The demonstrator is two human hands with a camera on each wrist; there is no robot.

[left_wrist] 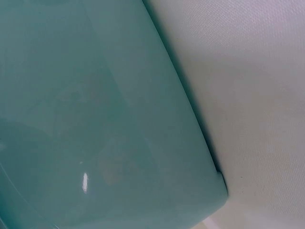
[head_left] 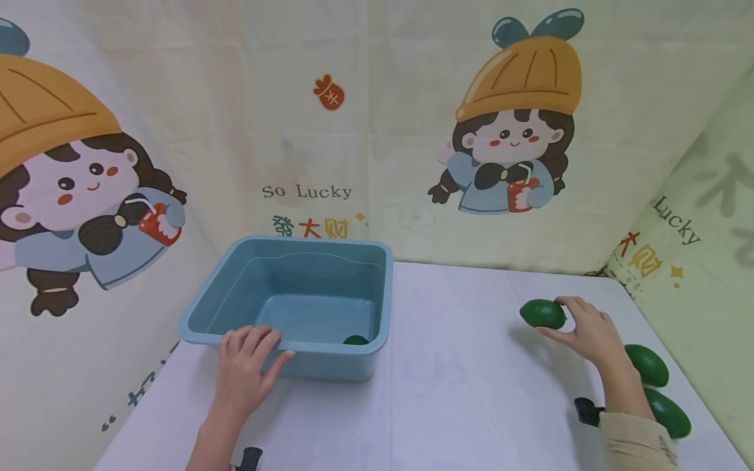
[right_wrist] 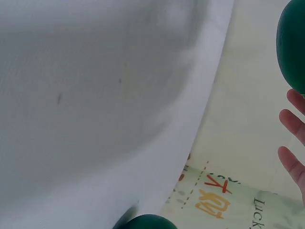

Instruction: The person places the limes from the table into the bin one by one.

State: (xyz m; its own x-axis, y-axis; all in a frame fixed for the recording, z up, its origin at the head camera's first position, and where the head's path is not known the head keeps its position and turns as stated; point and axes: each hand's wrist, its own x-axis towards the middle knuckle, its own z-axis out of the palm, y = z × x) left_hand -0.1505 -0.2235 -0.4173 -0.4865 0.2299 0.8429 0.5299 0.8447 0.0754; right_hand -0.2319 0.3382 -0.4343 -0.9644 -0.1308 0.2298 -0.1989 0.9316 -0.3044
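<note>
My right hand (head_left: pixel 589 330) pinches a dark green oval fruit (head_left: pixel 543 314) with pointed ends between thumb and fingers, raised over the right part of the table. The right wrist view catches part of that fruit (right_wrist: pixel 293 47) and some fingertips (right_wrist: pixel 288 117) at its edge. My left hand (head_left: pixel 246 366) grips the near rim of a blue plastic tub (head_left: pixel 330 366), fingers over the rim and thumb against the outer wall. Inside the tub, the top of another green fruit (head_left: pixel 356 340) shows; the near wall hides the rest. The left wrist view shows the tub's wall (left_wrist: pixel 119 119), without the hand.
Two more green fruits, one (head_left: pixel 648 365) behind the other (head_left: pixel 668 413), lie by the table's right edge beside my right forearm. The white table (head_left: pixel 448 366) meets a printed cloth backdrop (head_left: pixel 406 131) behind and at both sides.
</note>
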